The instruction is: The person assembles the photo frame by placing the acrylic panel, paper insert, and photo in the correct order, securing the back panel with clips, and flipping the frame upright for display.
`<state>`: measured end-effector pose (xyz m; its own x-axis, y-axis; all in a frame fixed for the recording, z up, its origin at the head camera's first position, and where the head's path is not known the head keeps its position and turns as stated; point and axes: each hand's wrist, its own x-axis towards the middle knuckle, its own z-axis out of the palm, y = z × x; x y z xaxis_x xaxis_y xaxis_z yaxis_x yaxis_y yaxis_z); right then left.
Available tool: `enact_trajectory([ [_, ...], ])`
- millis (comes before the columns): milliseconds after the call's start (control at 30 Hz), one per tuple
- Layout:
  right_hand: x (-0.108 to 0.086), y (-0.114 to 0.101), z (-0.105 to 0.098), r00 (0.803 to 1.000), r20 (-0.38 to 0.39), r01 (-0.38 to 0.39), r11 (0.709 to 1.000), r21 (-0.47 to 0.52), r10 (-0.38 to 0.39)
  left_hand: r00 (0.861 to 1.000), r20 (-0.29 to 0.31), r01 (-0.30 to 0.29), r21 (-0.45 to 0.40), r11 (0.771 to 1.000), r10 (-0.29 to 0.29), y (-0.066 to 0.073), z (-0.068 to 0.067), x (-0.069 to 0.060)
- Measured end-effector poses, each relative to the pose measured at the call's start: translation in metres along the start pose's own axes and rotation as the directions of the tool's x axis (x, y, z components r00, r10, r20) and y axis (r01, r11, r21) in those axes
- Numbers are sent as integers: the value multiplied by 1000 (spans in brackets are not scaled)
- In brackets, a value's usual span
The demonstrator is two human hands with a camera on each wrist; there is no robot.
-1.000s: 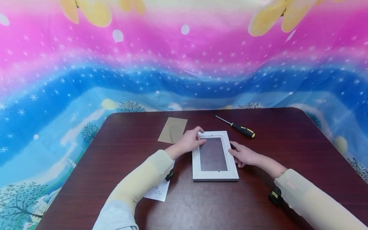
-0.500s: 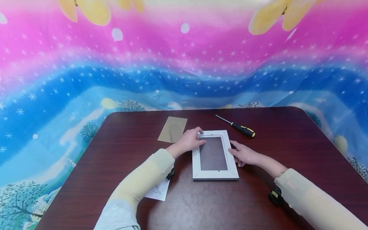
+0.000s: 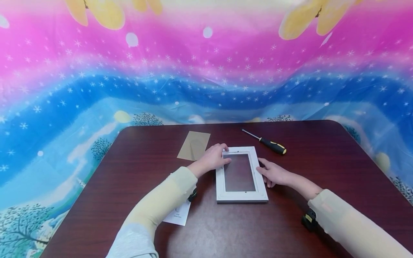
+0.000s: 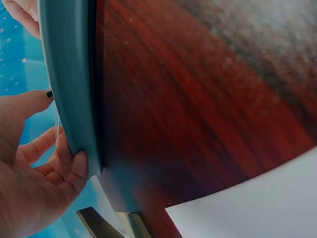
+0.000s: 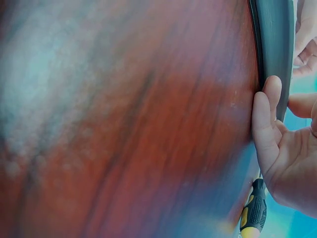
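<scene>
A white picture frame [image 3: 242, 196] lies back side up on the dark wooden table, its opening showing a smooth dark pane [image 3: 240, 175]. At its far left corner is my left hand [image 3: 213, 157], fingers bent over the outer edge and thumb reaching to the inner edge. In the left wrist view, that thumb is by a small black tab [image 4: 49, 94], and curled fingertips touch the frame's side. My right hand [image 3: 275, 173] holds the right side of the frame. In the right wrist view, its fingers [image 5: 267, 119] lie against the frame's side, with the thumb at the upper edge.
A flathead screwdriver [image 3: 272, 146] with a black and yellow handle lies behind the frame, to the right. A thin tan backing board [image 3: 190, 145] is at the back left. A white printed sheet [image 3: 179, 215] lies partly under the left forearm.
The left forearm and wrist have shifted very slightly to the right. The frame, the right hand and the other things stay where they were.
</scene>
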<state>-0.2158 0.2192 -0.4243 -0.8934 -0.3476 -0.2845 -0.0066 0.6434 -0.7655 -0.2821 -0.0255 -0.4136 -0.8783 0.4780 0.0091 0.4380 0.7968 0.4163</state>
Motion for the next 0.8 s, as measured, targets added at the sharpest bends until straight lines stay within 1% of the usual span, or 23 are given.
enact_trajectory([
  [133, 0, 0, 0, 1000, -2, 3, 1000, 0, -3, 1000, -15, -11, 15, 1000, 11, 1, 0, 0],
  [500, 0, 1, 1, 1000, -3, -5, 1000, 13, 5, 1000, -25, -1, 48, 999, 2, 2, 2, -2],
  [800, 1, 2, 0, 1000, -6, 9, 1000, 11, -8, 1000, -31, 3, 65, 998, -1, 2, 2, -1],
])
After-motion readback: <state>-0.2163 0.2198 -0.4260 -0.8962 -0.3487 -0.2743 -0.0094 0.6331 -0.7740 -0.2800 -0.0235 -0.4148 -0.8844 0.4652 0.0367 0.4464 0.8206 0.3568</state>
